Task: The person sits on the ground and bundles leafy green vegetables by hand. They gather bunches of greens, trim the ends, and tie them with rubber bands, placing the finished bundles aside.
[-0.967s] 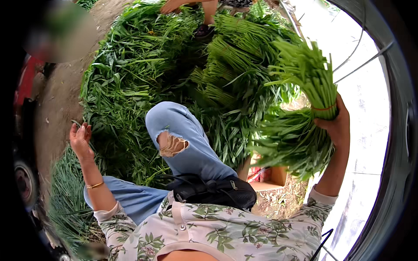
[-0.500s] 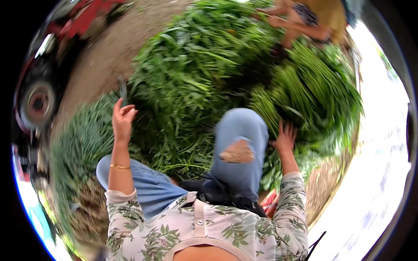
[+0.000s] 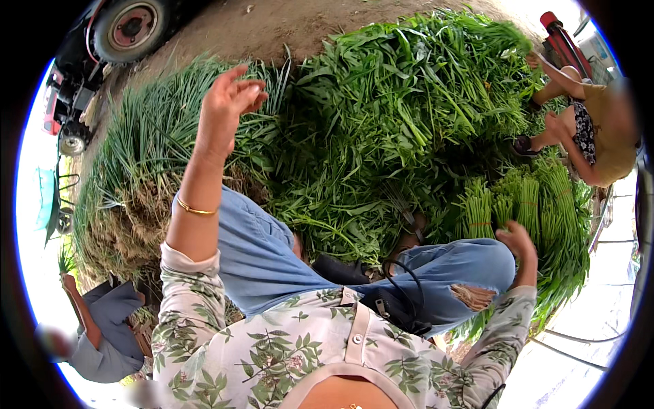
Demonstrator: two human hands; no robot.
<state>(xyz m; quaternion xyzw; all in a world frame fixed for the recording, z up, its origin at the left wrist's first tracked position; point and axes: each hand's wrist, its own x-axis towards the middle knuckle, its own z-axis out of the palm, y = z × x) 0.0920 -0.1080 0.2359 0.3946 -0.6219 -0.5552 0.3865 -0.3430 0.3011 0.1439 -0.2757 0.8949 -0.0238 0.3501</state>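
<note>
My left hand (image 3: 230,112) is raised over the pile of long, thin scallion-like greens (image 3: 160,126). Its fingers are loosely bent and apart, and nothing shows in them. Beyond my bent right knee, my right hand (image 3: 519,247) hovers at the near end of the tied bundles of green stems (image 3: 528,201). Those fingers are slightly curled and a little blurred; I see nothing held. Between my arms and farther off spreads a large heap of loose leafy greens (image 3: 409,88). Brown, soil-covered roots (image 3: 136,228) face me at the near side of the scallion-like pile.
At the right, a person in a yellow-brown top (image 3: 603,143) sits beside the heap, a hand on its leaves. Another person in grey-blue (image 3: 112,334) is at lower left. A vehicle wheel (image 3: 133,28) and a teal wheelbarrow (image 3: 46,198) stand at the left.
The view has swung, bringing the person at lower left into sight. My right knee has lowered outward. My right hand's fingers, spread before, are more curled; my left hand is raised higher.
</note>
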